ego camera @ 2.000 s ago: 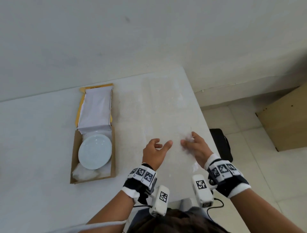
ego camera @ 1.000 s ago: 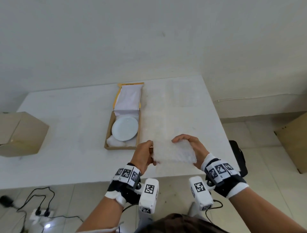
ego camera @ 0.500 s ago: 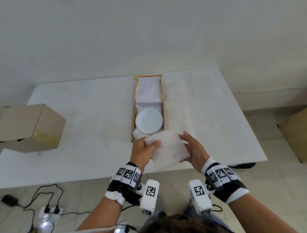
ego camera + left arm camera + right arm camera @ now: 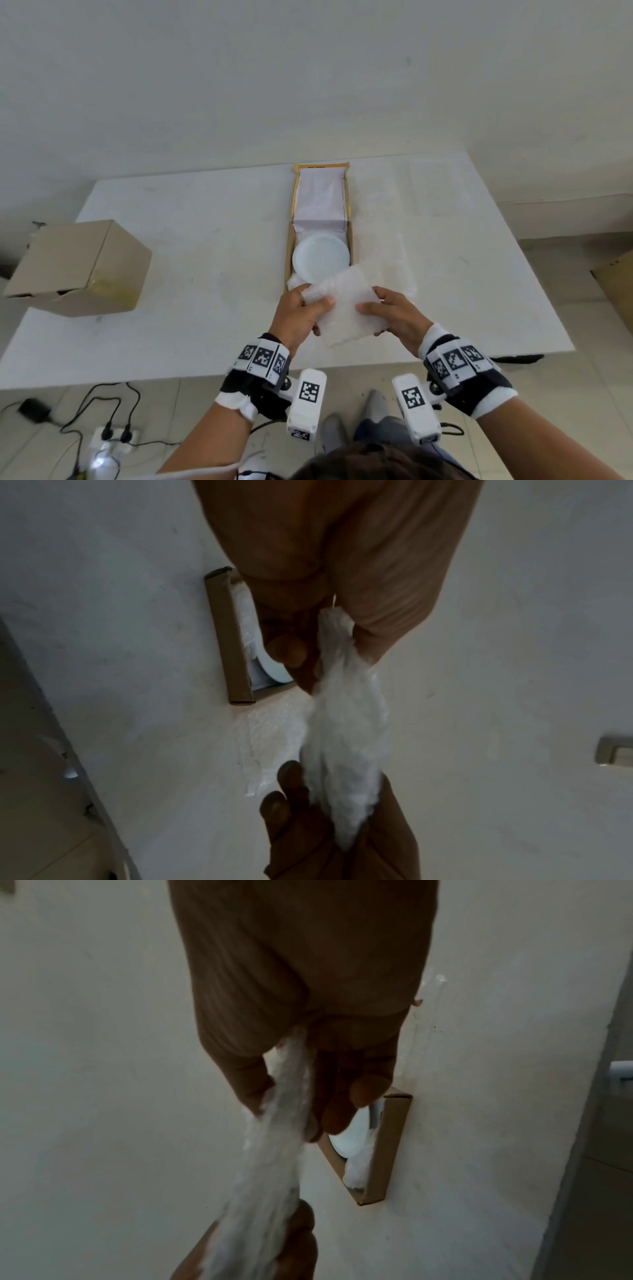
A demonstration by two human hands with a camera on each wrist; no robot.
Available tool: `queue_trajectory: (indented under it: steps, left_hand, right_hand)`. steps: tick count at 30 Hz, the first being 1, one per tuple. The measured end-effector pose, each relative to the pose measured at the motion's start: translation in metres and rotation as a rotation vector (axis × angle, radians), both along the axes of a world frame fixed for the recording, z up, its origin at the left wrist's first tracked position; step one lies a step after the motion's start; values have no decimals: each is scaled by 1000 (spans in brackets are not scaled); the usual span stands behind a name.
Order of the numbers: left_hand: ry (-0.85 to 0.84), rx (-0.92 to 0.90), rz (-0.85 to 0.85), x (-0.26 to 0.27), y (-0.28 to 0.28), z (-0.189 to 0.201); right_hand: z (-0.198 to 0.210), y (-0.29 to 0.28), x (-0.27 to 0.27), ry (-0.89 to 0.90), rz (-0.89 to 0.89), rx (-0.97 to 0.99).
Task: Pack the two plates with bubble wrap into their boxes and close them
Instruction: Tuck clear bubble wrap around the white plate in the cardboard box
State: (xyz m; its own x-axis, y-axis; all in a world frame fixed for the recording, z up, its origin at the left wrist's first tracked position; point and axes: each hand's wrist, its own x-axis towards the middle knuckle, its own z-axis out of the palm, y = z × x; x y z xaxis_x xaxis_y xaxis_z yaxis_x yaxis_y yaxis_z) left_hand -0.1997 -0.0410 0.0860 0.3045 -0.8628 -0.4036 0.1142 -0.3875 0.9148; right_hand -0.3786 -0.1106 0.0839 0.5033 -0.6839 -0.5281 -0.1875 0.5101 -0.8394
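A white table point(image 4: 205, 240) is standing against a pale wall. An open flat box point(image 4: 289, 260) is lying on it, holding a white plate point(image 4: 320, 257). Above the near edge, the left hand point(image 4: 298, 318) and right hand point(image 4: 397, 315) are each pinching one side of a folded bubble wrap sheet point(image 4: 342, 308), thumbs on top.

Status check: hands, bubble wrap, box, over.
Both hands, left and right, grip folded bubble wrap above table edge. Plate sits uncovered in open box. Nothing in the way.
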Motion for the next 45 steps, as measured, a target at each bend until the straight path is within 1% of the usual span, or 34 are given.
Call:
queue_trajectory:
  steps: [4, 6, 8, 11, 13, 16, 17, 19, 21, 23, 25, 26, 29, 32, 34, 35, 36, 39, 40, 45]
  left_hand:
    - [-4, 34, -38, 5, -9, 2]
    - [20, 53, -52, 5, -15, 6]
    - [53, 79, -77, 3, -20, 9]
    - [60, 110, -116, 2, -26, 11]
    - [71, 130, -70, 1, -33, 11]
    - [119, 171, 12, -3, -42, 14]
    - [154, 178, 43, -4, -44, 15]
    - [274, 212, 123, -4, -48, 15]
    - [336, 270, 151, -4, -50, 15]
    - [261, 327, 81, -3, -54, 15]
    - [112, 330, -29, -2, -57, 9]
    - [40, 325, -56, -2, -58, 3]
    - [-121, 322, -2, 0, -59, -13]
    - [-181, 322, 52, 1, -61, -26]
    - [-209, 323, 100, 3, -64, -35]
    - [-226, 332, 120, 5, -66, -39]
    - [-250, 338, 130, 7, -68, -43]
    - [-340, 335, 103, 11, -75, -50]
    - [-354, 325, 97, 12, -77, -53]
    - [-414, 268, 78, 16, -84, -63]
  right_hand:
    - [2, -12, 5, -72, 101, 46]
    - [0, -18, 7, -124, 91, 66]
    - [-3, -24, 8, -165, 44, 87]
    - [-7, -33, 8, -202, 24, 60]
    - [-8, -39, 8, -201, 49, 23]
    - [-6, -47, 9, -200, 45, 17]
    - [-6, -50, 9, -203, 33, 15]
    - [-9, -54, 9, -195, 24, 5]
    - [-13, -56, 7, -190, 41, -12]
    - [-15, -60, 6, -176, 70, -22]
    - [-17, -64, 7, -129, 103, -33]
    - [-19, -67, 8, -97, 114, -37]
    - [-27, -72, 13, -11, 79, 6]
    - [-32, -73, 19, -28, -47, 140]
    - [-34, -72, 23, -6, -93, 166]
    - [-34, -71, 27, 37, -81, 127]
    - [-34, -71, 30, 106, -41, 48]
    - [-45, -72, 40, 452, 151, -301]
    - [-48, -72, 44, 528, 182, -386]
    - [-67, -75, 59, 618, 277, -616]
